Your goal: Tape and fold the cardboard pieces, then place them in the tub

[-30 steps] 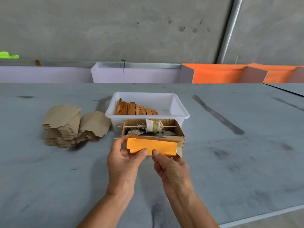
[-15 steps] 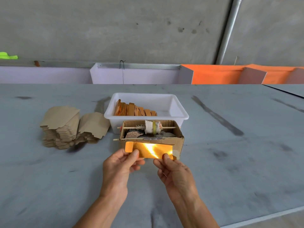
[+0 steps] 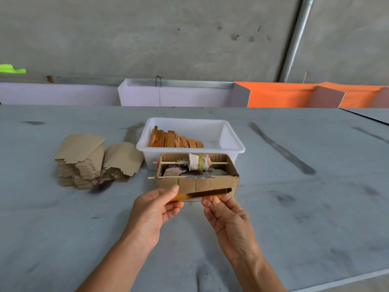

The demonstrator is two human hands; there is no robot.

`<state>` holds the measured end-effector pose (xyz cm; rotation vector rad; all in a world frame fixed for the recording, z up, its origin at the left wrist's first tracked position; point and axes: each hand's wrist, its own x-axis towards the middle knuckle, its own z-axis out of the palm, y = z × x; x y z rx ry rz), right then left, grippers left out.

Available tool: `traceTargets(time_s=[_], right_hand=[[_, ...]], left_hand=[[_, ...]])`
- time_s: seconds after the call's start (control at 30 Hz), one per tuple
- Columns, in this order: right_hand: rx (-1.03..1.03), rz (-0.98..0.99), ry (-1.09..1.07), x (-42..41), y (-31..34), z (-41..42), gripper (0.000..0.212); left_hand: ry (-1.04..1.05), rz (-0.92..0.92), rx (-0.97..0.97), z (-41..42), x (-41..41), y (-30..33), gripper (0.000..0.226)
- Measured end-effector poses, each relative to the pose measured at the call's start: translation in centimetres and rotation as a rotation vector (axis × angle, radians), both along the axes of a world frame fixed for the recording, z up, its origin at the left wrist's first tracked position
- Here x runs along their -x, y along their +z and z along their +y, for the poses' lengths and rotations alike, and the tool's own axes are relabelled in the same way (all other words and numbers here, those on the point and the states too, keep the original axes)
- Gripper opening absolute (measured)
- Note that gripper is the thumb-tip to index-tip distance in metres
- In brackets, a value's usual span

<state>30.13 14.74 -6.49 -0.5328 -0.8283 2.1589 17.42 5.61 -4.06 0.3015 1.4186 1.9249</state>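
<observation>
Both hands hold one folded cardboard piece [image 3: 202,194], orange with a glossy face, seen nearly edge-on. Its long axis runs left-right, right end slightly higher, just in front of the open cardboard box [image 3: 196,182] that holds a tape spool on a stick [image 3: 197,162]. Left hand [image 3: 154,209] pinches the left end, thumb on top. Right hand [image 3: 228,217] has fingertips on the lower edge near the middle, palm up; looks like a light pinch, firmness hard to tell. White tub [image 3: 235,144] sits directly beyond the box, straight ahead of both hands, with finished orange pieces [image 3: 174,141] standing on edge in its left half. The piece's long axis is parallel to the tub's near rim. Likely next: lift up and forward over the box into the tub; the left hand is nearer the row. Unfolded brown blanks [image 3: 92,159] are stacked well to the left on the grey table [image 3: 315,207].
</observation>
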Motion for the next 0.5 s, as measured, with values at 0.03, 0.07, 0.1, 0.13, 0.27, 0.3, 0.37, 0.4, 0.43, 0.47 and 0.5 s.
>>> traceTargets(time_s=[0.03,0.07,0.1,0.13,0.27,0.3,0.37,0.4,0.43,0.47,0.5], right_hand=[[-0.002,0.007,0.002,-0.01,-0.05,-0.06,0.026],[0.0,0.012,0.006,-0.01,-0.08,-0.13,0.031],[0.004,0.012,0.012,-0.02,-0.08,-0.2,0.035],[0.01,0.011,0.019,-0.01,-0.09,-0.28,0.036],[0.022,0.001,0.056,0.14,-0.1,-0.63,0.028],[0.02,-0.006,0.06,0.19,-0.11,-0.71,0.026],[0.005,-0.017,0.065,0.23,-0.13,-0.83,0.022],[-0.006,-0.022,0.07,0.25,-0.09,-0.86,0.021],[-0.016,-0.024,0.076,0.25,-0.06,-0.91,0.02],[-0.022,-0.025,0.08,0.25,-0.04,-0.93,0.02],[-0.024,-0.027,0.082,0.24,-0.02,-0.95,0.019]], left_hand=[[0.004,-0.001,-0.005,0.04,-0.07,-0.16,0.012],[0.006,0.0,-0.003,0.05,-0.16,-0.3,0.008],[0.007,0.004,0.003,0.08,-0.24,-0.47,0.007],[0.005,0.011,0.014,0.1,-0.3,-0.55,0.007],[-0.019,0.059,0.065,0.16,-0.34,-0.61,0.009],[-0.027,0.073,0.078,0.15,-0.27,-0.55,0.01],[-0.051,0.096,0.101,0.15,-0.09,-0.36,0.013],[-0.066,0.106,0.117,0.15,0.02,-0.24,0.015],[-0.085,0.115,0.134,0.15,0.14,-0.14,0.017],[-0.103,0.121,0.151,0.14,0.25,-0.04,0.018],[-0.121,0.129,0.167,0.13,0.36,0.02,0.019]])
